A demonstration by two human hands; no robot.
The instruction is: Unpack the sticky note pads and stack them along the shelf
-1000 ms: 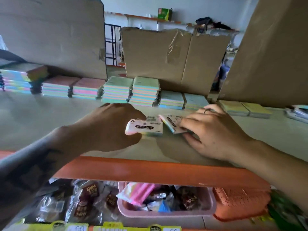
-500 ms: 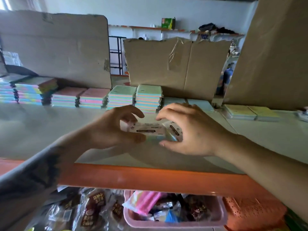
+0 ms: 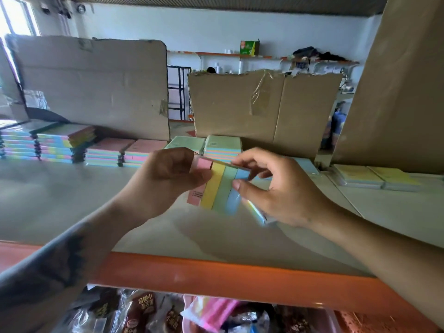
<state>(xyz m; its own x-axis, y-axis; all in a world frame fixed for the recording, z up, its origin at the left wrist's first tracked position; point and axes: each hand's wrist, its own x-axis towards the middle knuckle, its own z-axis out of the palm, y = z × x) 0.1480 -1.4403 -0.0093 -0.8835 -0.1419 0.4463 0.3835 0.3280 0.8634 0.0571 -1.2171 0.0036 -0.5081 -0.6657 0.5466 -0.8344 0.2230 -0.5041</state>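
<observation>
Both hands — left hand (image 3: pixel 168 179), right hand (image 3: pixel 276 188) — are now lifting the sticky note pad (image 3: pixel 217 188) off the shelf (image 3: pixel 72 200), each grip pinching an edge — unwrapping is starting.

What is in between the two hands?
In the head view, a striped sticky note pad sits between the left hand and the right hand; both pinch it.

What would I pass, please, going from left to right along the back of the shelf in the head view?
Multicoloured stacks → pink-topped stacks → green-topped stacks → flat yellow pads.
</observation>
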